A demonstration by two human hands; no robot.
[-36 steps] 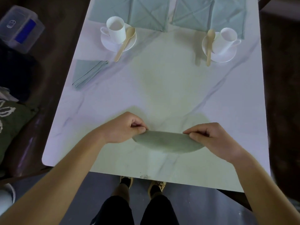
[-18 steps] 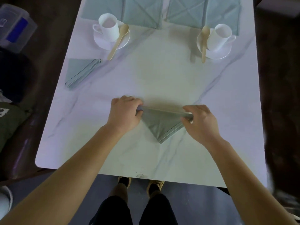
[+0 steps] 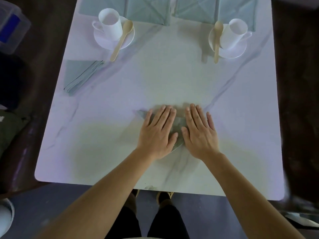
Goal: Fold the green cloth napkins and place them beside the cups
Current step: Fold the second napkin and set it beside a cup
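Observation:
A green napkin folded into a triangle lies flat on the white marble table, its point toward me. My left hand and my right hand press on it palm down, fingers spread, and hide most of it. A second folded green napkin lies at the left, just in front of the left cup. The right cup stands on its saucer at the far right. Each saucer carries a wooden spoon.
Several unfolded green napkins lie along the table's far edge behind the cups. A clear plastic box sits off the table at the upper left. Dark floor surrounds the table; my feet show below its near edge.
My hands let go of the napkin's corners after laying it down as a triangle. Both palms now rest flat on top of it.

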